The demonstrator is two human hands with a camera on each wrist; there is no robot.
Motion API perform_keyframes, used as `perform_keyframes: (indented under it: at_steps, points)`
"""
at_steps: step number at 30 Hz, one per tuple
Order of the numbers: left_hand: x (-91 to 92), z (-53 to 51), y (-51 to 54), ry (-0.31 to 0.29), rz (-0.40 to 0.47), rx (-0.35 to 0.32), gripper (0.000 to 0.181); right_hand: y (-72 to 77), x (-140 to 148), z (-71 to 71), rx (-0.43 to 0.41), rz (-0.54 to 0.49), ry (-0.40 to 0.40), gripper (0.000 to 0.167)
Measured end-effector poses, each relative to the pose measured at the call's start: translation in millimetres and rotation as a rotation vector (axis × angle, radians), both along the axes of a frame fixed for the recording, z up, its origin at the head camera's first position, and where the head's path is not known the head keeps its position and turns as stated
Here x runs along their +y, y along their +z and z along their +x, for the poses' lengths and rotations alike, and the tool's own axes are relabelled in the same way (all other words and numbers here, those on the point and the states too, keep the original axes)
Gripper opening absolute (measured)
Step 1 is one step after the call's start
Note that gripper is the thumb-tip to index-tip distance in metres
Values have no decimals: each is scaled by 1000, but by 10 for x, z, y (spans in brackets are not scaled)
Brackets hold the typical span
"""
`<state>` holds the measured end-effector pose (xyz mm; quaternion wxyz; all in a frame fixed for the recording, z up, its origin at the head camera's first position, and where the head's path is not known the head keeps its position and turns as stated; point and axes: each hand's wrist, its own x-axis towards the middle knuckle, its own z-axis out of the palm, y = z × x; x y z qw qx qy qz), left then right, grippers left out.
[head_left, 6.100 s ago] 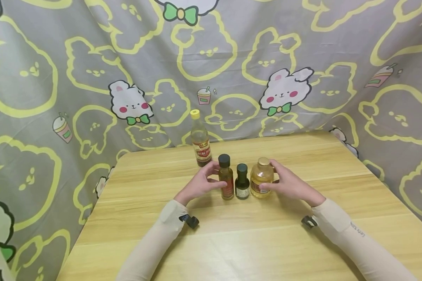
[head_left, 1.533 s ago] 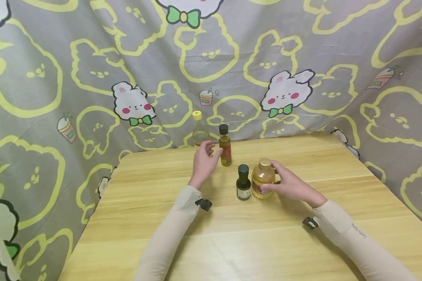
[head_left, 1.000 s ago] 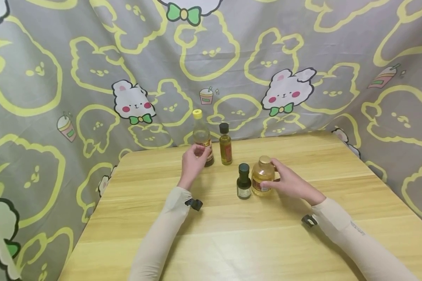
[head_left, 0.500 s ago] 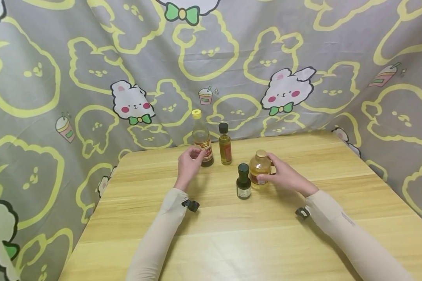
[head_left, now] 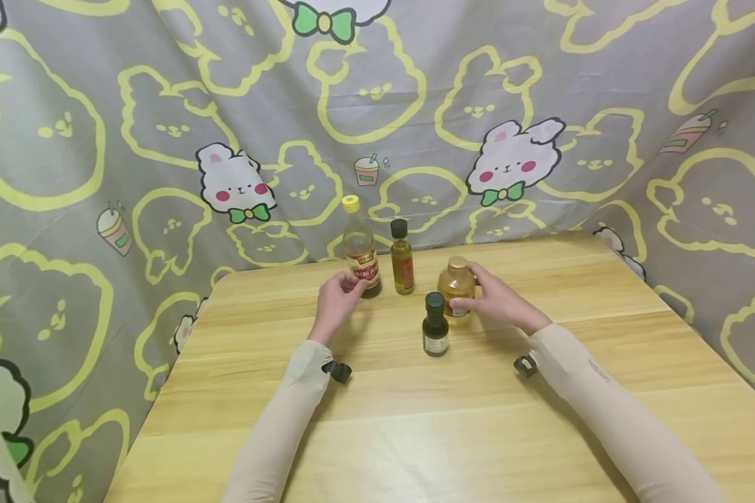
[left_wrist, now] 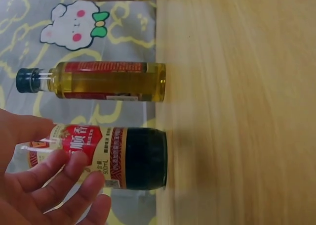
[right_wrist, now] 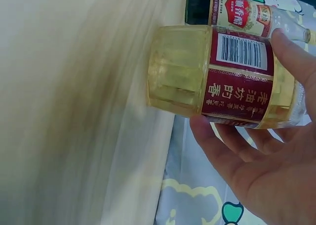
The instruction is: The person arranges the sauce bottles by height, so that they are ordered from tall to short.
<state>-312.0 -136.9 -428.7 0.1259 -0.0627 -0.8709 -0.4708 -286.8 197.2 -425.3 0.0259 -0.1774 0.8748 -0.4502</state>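
Right hand (head_left: 495,300) grips the amber bottle (head_left: 456,282) just behind the small dark bottle (head_left: 435,330); swinging it inward could topple the latter. Left hand (head_left: 337,302), fingers loosely spread, could bump the yellow-capped bottle (head_left: 359,253) beside it.

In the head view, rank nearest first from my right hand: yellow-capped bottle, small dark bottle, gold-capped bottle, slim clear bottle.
1. Gold-capped bottle, in the right hand.
2. Small dark bottle, front left.
3. Slim clear bottle, back left.
4. Yellow-capped bottle, farthest left.
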Motion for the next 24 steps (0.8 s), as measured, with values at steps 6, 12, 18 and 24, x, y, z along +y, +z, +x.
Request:
perform_keyframes:
  at_steps: [6,12,18,24]
  points:
    - [-26,17,-20,-7,-46,-59,24,12,-42,-130,-22,-6,-22,86]
    - [-38,-5,-38,13,-12,-81,27,10,-100,-260,-38,-40,-25,88]
    - [-50,-52,-46,37,16,-91,43,-2,-158,-400,-42,-66,-39,88]
    - [-47,-73,-81,28,11,-89,57,-20,-230,-537,-41,-60,-85,94]
